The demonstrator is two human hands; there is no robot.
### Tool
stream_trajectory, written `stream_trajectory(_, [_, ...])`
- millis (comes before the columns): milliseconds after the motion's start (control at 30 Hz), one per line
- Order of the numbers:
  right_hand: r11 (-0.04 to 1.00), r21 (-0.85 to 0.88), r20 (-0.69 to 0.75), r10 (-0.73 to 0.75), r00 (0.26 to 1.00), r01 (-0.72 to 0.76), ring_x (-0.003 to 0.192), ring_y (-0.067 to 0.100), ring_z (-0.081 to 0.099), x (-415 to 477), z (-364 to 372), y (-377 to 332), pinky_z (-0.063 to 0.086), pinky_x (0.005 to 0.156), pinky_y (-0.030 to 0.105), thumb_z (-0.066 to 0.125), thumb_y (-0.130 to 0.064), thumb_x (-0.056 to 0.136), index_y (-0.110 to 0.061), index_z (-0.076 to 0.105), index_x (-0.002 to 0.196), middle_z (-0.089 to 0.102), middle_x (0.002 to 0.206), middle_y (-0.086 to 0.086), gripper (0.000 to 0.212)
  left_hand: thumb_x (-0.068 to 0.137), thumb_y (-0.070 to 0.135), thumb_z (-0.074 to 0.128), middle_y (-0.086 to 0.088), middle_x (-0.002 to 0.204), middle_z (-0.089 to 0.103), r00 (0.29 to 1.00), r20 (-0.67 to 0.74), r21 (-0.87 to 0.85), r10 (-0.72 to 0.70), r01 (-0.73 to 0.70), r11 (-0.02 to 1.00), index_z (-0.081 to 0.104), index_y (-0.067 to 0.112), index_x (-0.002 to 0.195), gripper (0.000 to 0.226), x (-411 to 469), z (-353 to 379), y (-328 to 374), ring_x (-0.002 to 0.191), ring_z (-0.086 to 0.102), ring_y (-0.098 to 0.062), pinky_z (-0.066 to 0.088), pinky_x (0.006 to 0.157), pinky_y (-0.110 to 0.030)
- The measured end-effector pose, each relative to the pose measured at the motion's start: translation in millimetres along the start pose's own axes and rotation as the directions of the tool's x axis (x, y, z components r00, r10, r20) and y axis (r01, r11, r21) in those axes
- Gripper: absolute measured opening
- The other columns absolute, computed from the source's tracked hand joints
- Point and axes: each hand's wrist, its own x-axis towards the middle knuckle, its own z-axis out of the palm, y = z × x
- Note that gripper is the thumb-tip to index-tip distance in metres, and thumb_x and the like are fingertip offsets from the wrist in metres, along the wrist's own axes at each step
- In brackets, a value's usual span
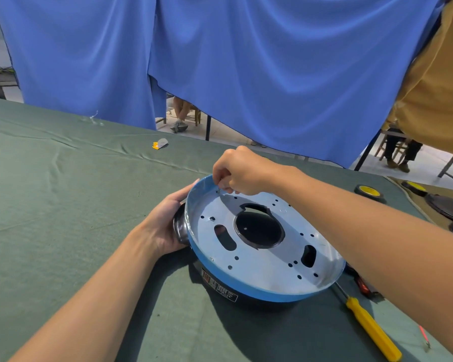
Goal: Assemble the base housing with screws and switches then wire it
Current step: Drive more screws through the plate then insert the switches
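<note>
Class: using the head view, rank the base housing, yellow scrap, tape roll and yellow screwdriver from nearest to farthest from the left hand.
1. Base housing: held by the left hand.
2. Yellow scrap: farther back, beyond the hand.
3. Tape roll, back right, and yellow screwdriver, front right: too close to call.

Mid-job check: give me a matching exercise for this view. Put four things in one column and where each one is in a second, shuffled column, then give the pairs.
Things
1. screwdriver
2. tape roll
3. left hand
4. right hand

Places
A. at the far inner edge of the base housing, pinching a small part, probably a screw
B. lying on the cloth by the housing's near right side
C. holding the housing's left side
D. on the table far to the right, beyond the right forearm

Pairs: 1-B, 2-D, 3-C, 4-A
</note>
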Motion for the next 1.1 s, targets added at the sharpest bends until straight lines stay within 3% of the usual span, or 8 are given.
stream_trajectory(133, [0.997,-0.077,0.052,-0.012,0.999,0.016,0.077,0.017,0.053,6,4,-1,0.039,0.056,0.023,0.061,-0.007,0.090,-0.022,0.062,0.078,0.055,0.073,-0.006,0.019,0.083,0.039,0.075,-0.012,0.117,0.069,1.000,0.018,-0.019,-0.012,0.013,1.000,0.067,0.008,0.121,0.049,2,-2,0,0.099,0.067,-0.028,0.053,0.091,-0.042])
stream_trajectory(233, [0.997,-0.075,0.052,-0.018,0.998,0.022,0.077,0.014,0.054,7,0,1,0.043,0.060,0.025,0.065,-0.014,0.088,-0.020,0.065,0.079,0.062,0.078,-0.003,0.011,0.080,0.039,0.078,-0.012,0.116,0.069,1.000,0.009,-0.022,-0.027,0.027,0.999,0.069,0.008,0.118,0.050,3,-4,1,0.099,0.067,-0.028,0.051,0.093,-0.043])
stream_trajectory(400, [0.999,0.040,0.036,0.018,0.999,-0.020,0.060,0.006,0.065,8,-8,4,0.046,0.058,0.019,0.067,-0.007,0.085,-0.015,0.070,0.081,0.070,0.069,-0.001,0.010,0.081,0.037,0.078,-0.014,0.115,0.071,0.997,0.061,-0.042,-0.055,0.058,0.997,0.070,0.005,0.117,0.049,3,-4,1,0.099,0.069,-0.030,0.053,0.089,-0.044])
stream_trajectory(700, [0.999,0.024,0.024,0.029,0.999,-0.029,0.067,0.013,0.063,11,4,0,0.040,0.052,0.018,0.067,-0.005,0.083,-0.018,0.070,0.074,0.069,0.069,-0.001,0.016,0.074,0.036,0.085,-0.013,0.114,0.072,0.998,0.019,-0.030,-0.064,0.064,0.997,0.072,0.005,0.113,0.051,4,-7,1,0.097,0.070,-0.029,0.054,0.090,-0.044])
stream_trajectory(867, [1.000,0.018,-0.067,0.016,0.998,-0.015,0.078,0.018,0.061,6,12,-1,0.045,0.055,0.019,0.067,-0.003,0.085,-0.010,0.076,0.092,0.067,0.086,0.003,0.013,0.072,0.035,0.086,-0.013,0.109,0.073,0.999,0.004,-0.021,-0.052,0.052,0.998,0.074,0.005,0.108,0.049,2,-5,1,0.093,0.071,-0.030,0.056,0.083,-0.042])
stream_trajectory(1100, [0.997,0.066,-0.062,0.037,0.997,-0.033,0.079,0.016,0.063,4,11,0,0.052,0.061,0.021,0.068,-0.002,0.084,-0.011,0.075,0.090,0.069,0.091,0.004,0.012,0.073,0.035,0.085,-0.013,0.111,0.072,0.999,-0.002,-0.029,-0.045,0.045,0.999,0.073,0.005,0.110,0.050,2,-4,0,0.094,0.070,-0.029,0.055,0.084,-0.043])
